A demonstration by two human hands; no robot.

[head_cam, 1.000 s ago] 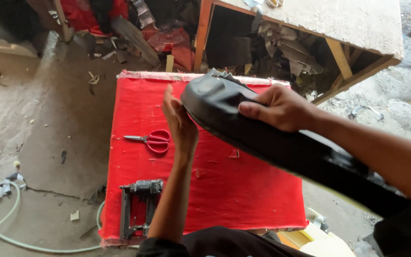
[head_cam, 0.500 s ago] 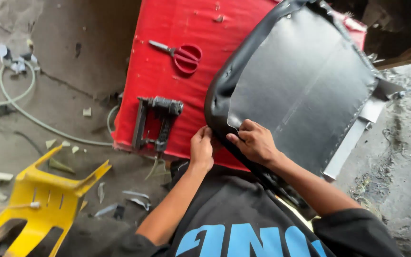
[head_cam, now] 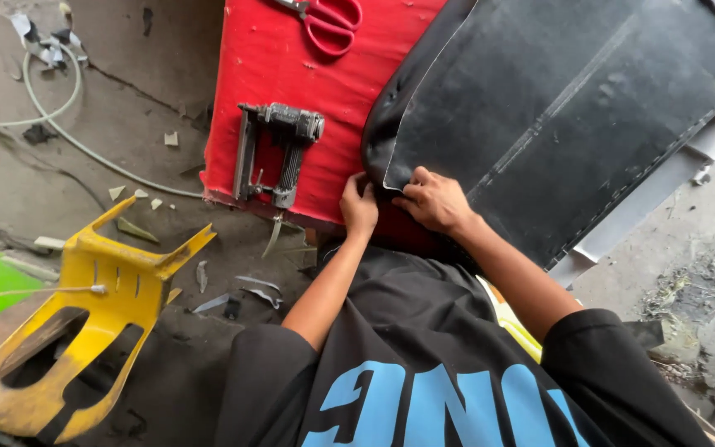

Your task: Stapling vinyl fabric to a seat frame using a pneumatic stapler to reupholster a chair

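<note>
A large black seat panel (head_cam: 573, 108) lies underside up on a red padded work surface (head_cam: 283, 58). Black cover material is wrapped around its near edge. My left hand (head_cam: 359, 207) pinches that cover at the panel's near corner. My right hand (head_cam: 434, 200) presses and grips the folded edge right beside it. Left of my hands, a grey pneumatic staple gun (head_cam: 273, 153) rests on the red surface. Red-handled scissors (head_cam: 328, 21) lie farther back.
A broken yellow plastic stool (head_cam: 84, 319) lies tipped on the dirty concrete floor at lower left. A pale hose (head_cam: 51, 116) curls across the floor at left, among scraps and offcuts. Rubble covers the ground at right.
The seat panel was held up on edge, then turned over and laid underside up. Both hands came down to its near corner. The view dropped closer to the work surface.
</note>
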